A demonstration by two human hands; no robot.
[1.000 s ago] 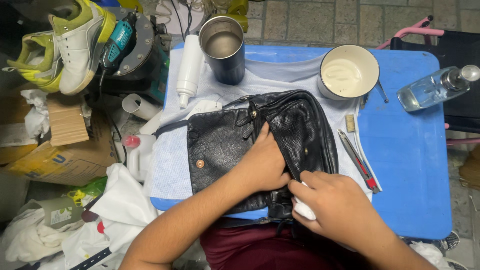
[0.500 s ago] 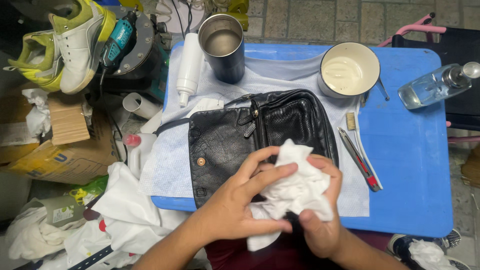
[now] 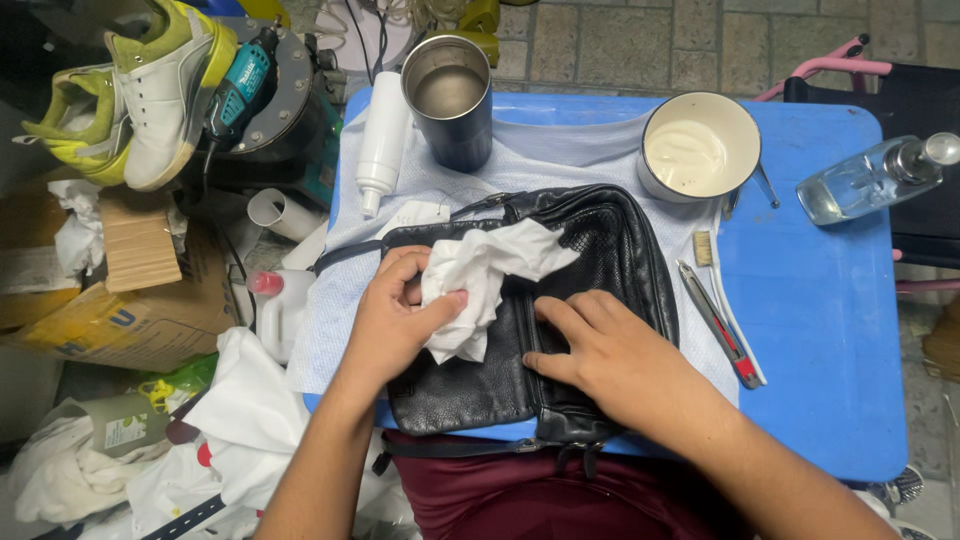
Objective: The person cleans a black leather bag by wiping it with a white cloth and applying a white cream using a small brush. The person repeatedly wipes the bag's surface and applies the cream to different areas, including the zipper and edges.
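Observation:
A black leather bag (image 3: 610, 250) lies on a pale cloth mat (image 3: 560, 160) spread over a blue table (image 3: 830, 330). My left hand (image 3: 395, 320) grips a crumpled white cloth (image 3: 485, 275) and presses it against the bag's left half. My right hand (image 3: 610, 355) lies flat on the lower middle of the bag, fingers pointing left, holding nothing.
At the back of the table stand a metal tumbler (image 3: 448, 100), a white squeeze bottle (image 3: 380, 140) and a white bowl of cream (image 3: 698, 148). A clear pump bottle (image 3: 870, 178) lies far right. A small brush and a red-handled tool (image 3: 725, 320) lie right of the bag. Shoes (image 3: 150, 95), boxes and rags clutter the floor left.
Both hands held the white cloth over the bag's front half a second ago. Now only the left hand holds it, moved up and left, while the right hand rests on the bag.

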